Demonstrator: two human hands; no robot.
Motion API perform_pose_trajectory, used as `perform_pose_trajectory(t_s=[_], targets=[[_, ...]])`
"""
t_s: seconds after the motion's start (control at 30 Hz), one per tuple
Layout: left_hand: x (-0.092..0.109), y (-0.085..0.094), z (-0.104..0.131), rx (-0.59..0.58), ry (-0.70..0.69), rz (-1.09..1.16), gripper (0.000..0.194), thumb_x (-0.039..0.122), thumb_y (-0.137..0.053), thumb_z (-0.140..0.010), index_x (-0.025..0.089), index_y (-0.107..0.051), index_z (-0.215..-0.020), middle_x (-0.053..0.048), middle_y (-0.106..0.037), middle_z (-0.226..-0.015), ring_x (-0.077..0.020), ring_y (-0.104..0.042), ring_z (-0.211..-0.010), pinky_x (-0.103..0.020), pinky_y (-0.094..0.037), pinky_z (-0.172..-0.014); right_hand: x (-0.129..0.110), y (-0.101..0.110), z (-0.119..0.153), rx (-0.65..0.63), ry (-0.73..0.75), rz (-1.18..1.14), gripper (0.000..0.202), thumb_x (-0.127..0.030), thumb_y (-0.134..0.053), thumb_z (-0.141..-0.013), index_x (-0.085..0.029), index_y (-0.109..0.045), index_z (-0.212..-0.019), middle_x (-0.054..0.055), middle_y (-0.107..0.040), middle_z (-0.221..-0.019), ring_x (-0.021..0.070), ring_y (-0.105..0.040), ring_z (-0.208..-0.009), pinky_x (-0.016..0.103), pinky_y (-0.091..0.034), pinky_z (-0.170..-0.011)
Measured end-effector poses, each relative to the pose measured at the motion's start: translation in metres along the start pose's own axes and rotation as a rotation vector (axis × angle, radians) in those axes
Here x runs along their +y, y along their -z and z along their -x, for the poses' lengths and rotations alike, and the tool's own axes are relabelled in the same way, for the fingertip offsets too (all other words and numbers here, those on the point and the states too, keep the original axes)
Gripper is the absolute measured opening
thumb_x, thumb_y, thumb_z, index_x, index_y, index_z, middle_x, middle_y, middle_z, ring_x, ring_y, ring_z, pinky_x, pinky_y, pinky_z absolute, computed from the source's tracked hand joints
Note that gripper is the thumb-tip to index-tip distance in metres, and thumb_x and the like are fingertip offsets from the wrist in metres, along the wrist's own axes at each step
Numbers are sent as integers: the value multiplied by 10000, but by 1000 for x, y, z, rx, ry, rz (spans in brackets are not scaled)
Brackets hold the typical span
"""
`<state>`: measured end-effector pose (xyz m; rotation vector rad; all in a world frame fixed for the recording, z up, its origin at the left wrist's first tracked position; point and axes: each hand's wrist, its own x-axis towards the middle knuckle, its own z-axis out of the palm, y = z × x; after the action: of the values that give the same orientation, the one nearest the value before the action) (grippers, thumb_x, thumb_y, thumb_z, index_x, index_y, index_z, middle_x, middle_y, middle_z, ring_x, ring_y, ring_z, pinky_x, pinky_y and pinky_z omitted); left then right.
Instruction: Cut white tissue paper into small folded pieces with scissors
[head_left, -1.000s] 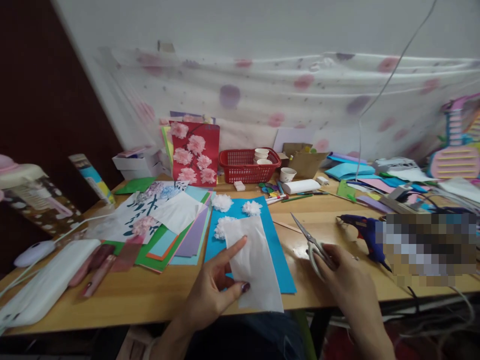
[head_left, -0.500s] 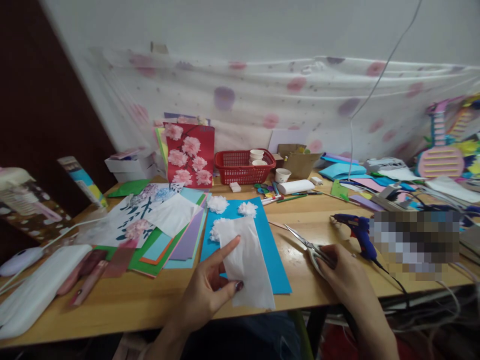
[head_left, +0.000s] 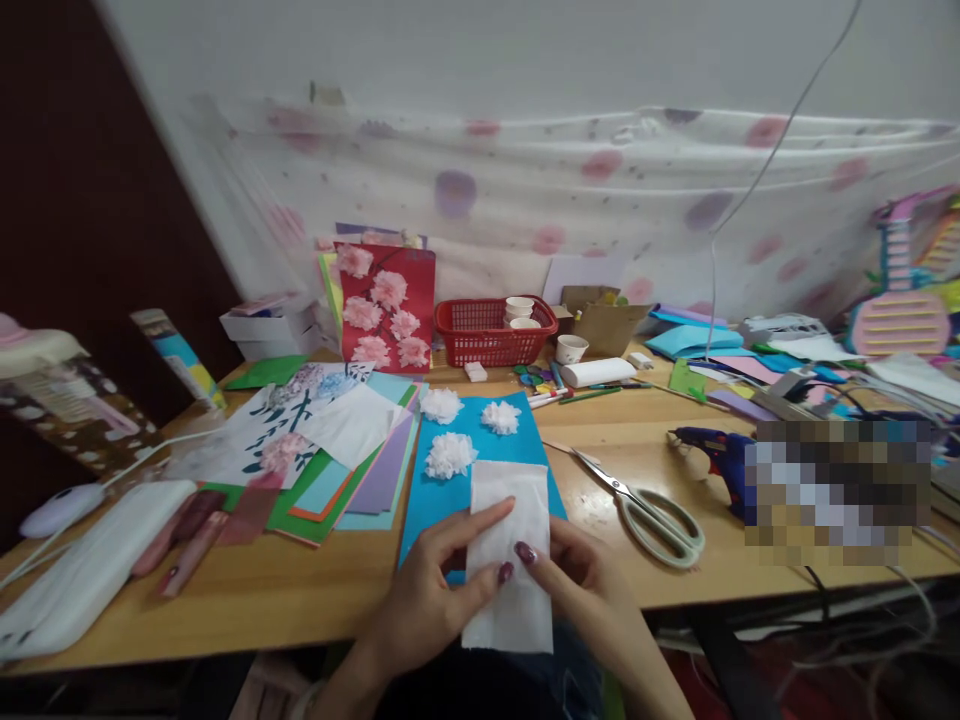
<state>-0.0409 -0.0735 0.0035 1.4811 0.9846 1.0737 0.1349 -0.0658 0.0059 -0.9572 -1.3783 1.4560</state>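
At the near edge of a wooden table (head_left: 322, 605), a left hand (head_left: 439, 580) and a right hand (head_left: 592, 580) grip a strip of white tissue (head_left: 510, 625) between them, thumbs on its front face. The strip is upright in front of a blue sheet (head_left: 429, 512), partly covering it. On the blue sheet, beyond the strip, sit three ruffled white flowers (head_left: 450, 455). To the right lie scissors (head_left: 617, 486) and, farther right, a blue glue gun (head_left: 724, 462). Toward the wall stand a red basket (head_left: 491, 347) holding cups and a red card (head_left: 421, 285) with pink flowers.
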Motion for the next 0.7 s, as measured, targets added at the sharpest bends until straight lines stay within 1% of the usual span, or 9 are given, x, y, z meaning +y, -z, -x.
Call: perform_pose_trajectory(t_s=[0.1,0.17,0.27,0.37,0.43,0.47,0.53,0.63,0.7], targets=[[-4,0,1,75,-3,-67,388,245,-629,-833,311,-657,-1214,-73,-666,-1183,-235,-620,-1018,-306,-528,-814,6,-2,0,19,-6,-43,228,-386,-667,-839,-199,-738,-948,-14,-679,-643,127,-609,-562,237,-524,-586],[-6,0,1,111,9,-35,335,231,-633,-831,295,-694,-1153,-70,-681,-1156,-224,-632,-986,-293,-520,-804,8,0,0,34,7,-60,230,-381,-679,-828,-200,-747,-952,1,-697,-677,143,-628,-608,248,-529,-613],[-9,-3,-1,162,41,138,339,241,-652,-824,269,-672,-1162,-71,-692,-1098,-187,-656,-852,-261,-521,-710,9,1,-1,109,37,-56,249,-381,-708,-791,-202,-755,-959,32,-731,-766,186,-661,-705,269,-540,-643],[-10,-5,-5,293,38,365,542,242,-714,-782,276,-546,-1296,-58,-668,-1093,-112,-613,-670,-215,-485,-590,10,2,0,228,93,-2,215,-371,-715,-763,-205,-778,-884,35,-738,-722,197,-665,-666,268,-550,-601],[-9,-6,-8,348,74,580,583,244,-739,-759,259,-528,-1303,-56,-661,-1101,-112,-616,-706,-205,-478,-607,12,3,1,292,151,56,158,-330,-705,-755,-223,-793,-830,39,-764,-752,208,-689,-693,263,-562,-606],[-9,-8,-9,335,112,716,545,261,-730,-769,236,-547,-1282,-66,-661,-1123,-133,-632,-783,-214,-488,-653,14,3,2,314,185,90,143,-304,-688,-762,-239,-799,-824,39,-778,-794,215,-703,-732,261,-569,-626],[-6,-11,-10,260,201,998,440,343,-663,-824,189,-593,-1230,-93,-641,-1219,-186,-624,-975,-257,-499,-780,16,3,3,340,253,160,182,-256,-638,-792,-277,-800,-871,26,-789,-882,213,-719,-787,253,-576,-656],[0,-18,-9,95,314,1313,453,471,-534,-883,141,-642,-1174,-115,-613,-1302,-259,-565,-1145,-354,-466,-928,19,1,4,358,326,253,265,-202,-570,-838,-308,-782,-957,3,-785,-861,164,-701,-652,216,-557,-559],[3,-22,-8,14,347,1410,490,497,-502,-890,117,-652,-1160,-130,-642,-1259,-300,-546,-1183,-408,-440,-969,21,-1,3,370,351,284,291,-179,-549,-852,-313,-770,-987,-11,-771,-806,133,-660,-555,198,-534,-500]])
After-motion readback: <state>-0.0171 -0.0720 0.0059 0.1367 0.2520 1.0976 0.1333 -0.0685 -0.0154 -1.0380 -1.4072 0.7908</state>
